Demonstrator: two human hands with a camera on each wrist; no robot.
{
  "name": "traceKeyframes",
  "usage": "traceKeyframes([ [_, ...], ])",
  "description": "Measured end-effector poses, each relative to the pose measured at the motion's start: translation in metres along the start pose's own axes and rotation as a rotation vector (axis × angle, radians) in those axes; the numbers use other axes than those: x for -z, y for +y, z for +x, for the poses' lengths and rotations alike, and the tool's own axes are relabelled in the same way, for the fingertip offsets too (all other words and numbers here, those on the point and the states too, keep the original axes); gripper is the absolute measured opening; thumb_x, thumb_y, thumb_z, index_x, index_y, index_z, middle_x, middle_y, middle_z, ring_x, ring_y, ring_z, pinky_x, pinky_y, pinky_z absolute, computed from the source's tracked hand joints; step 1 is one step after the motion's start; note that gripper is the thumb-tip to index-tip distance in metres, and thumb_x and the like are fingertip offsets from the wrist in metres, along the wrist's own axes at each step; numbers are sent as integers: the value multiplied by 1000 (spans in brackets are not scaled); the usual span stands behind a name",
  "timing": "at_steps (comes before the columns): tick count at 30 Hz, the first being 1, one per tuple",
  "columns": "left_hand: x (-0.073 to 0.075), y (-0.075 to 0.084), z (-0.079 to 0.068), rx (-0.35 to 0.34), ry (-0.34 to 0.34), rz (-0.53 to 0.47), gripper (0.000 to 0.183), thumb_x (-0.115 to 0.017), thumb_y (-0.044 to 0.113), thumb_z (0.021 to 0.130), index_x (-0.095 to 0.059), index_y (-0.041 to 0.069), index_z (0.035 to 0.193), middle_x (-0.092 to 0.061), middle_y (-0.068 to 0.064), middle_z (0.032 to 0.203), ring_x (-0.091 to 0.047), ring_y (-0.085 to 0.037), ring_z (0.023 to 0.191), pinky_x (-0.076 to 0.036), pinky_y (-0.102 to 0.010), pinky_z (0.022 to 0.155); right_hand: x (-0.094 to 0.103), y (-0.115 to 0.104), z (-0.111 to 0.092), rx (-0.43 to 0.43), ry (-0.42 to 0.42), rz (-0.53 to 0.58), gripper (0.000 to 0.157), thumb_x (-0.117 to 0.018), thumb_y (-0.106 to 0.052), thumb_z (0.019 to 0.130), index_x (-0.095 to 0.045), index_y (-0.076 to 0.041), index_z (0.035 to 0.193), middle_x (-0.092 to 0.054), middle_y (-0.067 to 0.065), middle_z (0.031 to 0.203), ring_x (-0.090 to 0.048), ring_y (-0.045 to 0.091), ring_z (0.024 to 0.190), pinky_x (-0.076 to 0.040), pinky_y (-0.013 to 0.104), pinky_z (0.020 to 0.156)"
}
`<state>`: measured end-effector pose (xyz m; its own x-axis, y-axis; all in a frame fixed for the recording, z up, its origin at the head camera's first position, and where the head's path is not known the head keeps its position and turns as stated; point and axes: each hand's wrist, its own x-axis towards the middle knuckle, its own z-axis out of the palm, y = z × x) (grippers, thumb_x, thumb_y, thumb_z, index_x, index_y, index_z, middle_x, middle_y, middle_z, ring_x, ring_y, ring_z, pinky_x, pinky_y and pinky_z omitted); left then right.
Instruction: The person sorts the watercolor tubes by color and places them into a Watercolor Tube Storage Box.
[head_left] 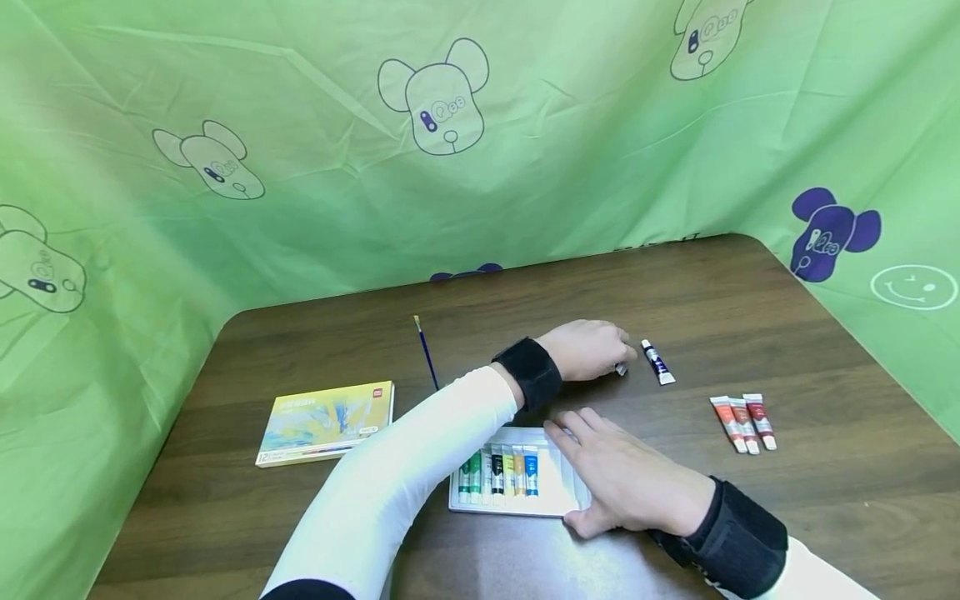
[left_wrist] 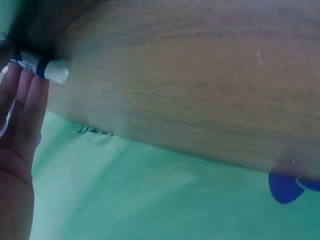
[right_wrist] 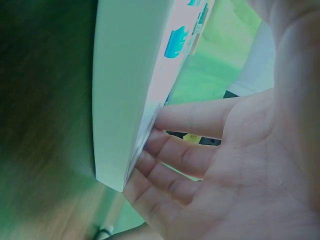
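My left hand (head_left: 588,350) reaches across the table and pinches a small paint tube (left_wrist: 52,70), pale with dark bands; in the head view only its tip shows under the fingers. Just right of that hand lies a dark blue paint tube (head_left: 657,362). My right hand (head_left: 637,479) holds the right end of a white paint tray (head_left: 557,487), thumb at the near edge and fingers at the far side. The right wrist view has its fingertips (right_wrist: 162,117) against the tray. Several paint tubes (head_left: 497,472) stand side by side in the tray's left part, partly behind the left sleeve.
Three red and orange tubes (head_left: 742,423) lie together on the right. A yellow paint box (head_left: 330,421) is on the left, and a thin dark blue paintbrush (head_left: 425,350) lies behind the left forearm. Green patterned cloth (head_left: 315,167) surrounds the wooden table (head_left: 825,508).
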<state>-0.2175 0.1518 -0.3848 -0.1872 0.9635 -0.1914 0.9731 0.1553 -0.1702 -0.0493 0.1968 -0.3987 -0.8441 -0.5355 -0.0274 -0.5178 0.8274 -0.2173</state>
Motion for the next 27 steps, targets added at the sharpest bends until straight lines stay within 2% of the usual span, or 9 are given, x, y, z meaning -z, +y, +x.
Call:
traceKeyframes([
  [4, 1, -3, -1, 64, 5, -116, 18, -59, 19, 99, -72, 20, 111, -68, 6, 108, -62, -9, 98, -49, -24, 88, -1, 0, -1, 10, 19, -16, 95, -78, -54, 66, -50, 3, 137, -52, 13, 129, -48, 26, 116, -43, 44, 101],
  [10, 0, -7, -2, 201, 34, -237, 9, -66, 24, 95, -74, 20, 97, -68, 9, 95, -62, -6, 84, -49, -22, 77, -1, 0, -1, 16, 30, -25, 95, -78, -54, 65, -51, 3, 136, -52, 13, 128, -48, 26, 115, -44, 44, 100],
  [14, 3, -7, -6, 281, 42, -268, 7, -68, 25, 92, -73, 20, 93, -67, 9, 90, -62, -6, 82, -50, -22, 74, -2, 0, -1, 21, 37, -21, 95, -79, -53, 64, -51, 4, 136, -53, 13, 128, -49, 27, 115, -44, 44, 100],
  [20, 11, -2, -11, 370, 14, -328, 9, -67, 13, 88, -73, 19, 92, -67, 8, 91, -62, -8, 82, -49, -21, 70, -1, 0, 0, 22, 35, -14, 95, -80, -52, 65, -51, 5, 136, -53, 14, 130, -49, 27, 116, -44, 44, 101],
  [27, 11, 5, -10, 491, 51, -371, 6, -71, 14, 82, -73, 21, 83, -66, 11, 84, -62, -9, 76, -49, -21, 62, -3, 0, 0, 25, 47, -12, 96, -80, -51, 63, -51, 5, 135, -52, 13, 130, -48, 26, 115, -44, 43, 100],
])
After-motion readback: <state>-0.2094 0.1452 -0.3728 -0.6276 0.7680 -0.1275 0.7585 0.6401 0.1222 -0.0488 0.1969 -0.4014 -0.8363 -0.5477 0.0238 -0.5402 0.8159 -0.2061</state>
